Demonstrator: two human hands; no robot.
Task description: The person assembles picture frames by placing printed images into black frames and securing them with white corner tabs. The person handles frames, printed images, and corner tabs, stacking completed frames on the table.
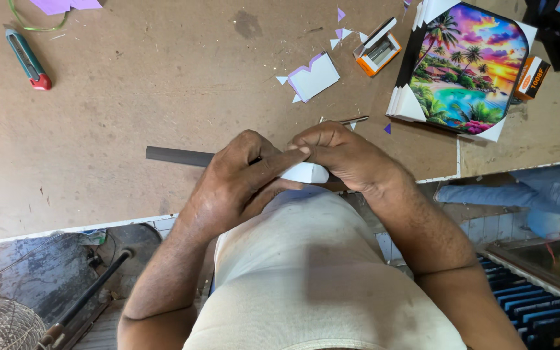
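Observation:
My left hand (244, 178) and my right hand (345, 155) meet over the near edge of a brown worktable (131, 97). Together they pinch a small white piece (306, 173) that shows just below the fingers. A dark flat bar (176, 155) lies on the table and runs under my left hand; whether that hand grips it I cannot tell. A thin metal tip (352, 120) pokes out beyond my right hand.
A colourful beach picture (465, 65) with white corner guards lies at the far right, an orange box (531, 78) beside it. An open small orange box (377, 48), folded white-purple paper (314, 78), purple scraps and a red-green utility knife (27, 58) lie on the table.

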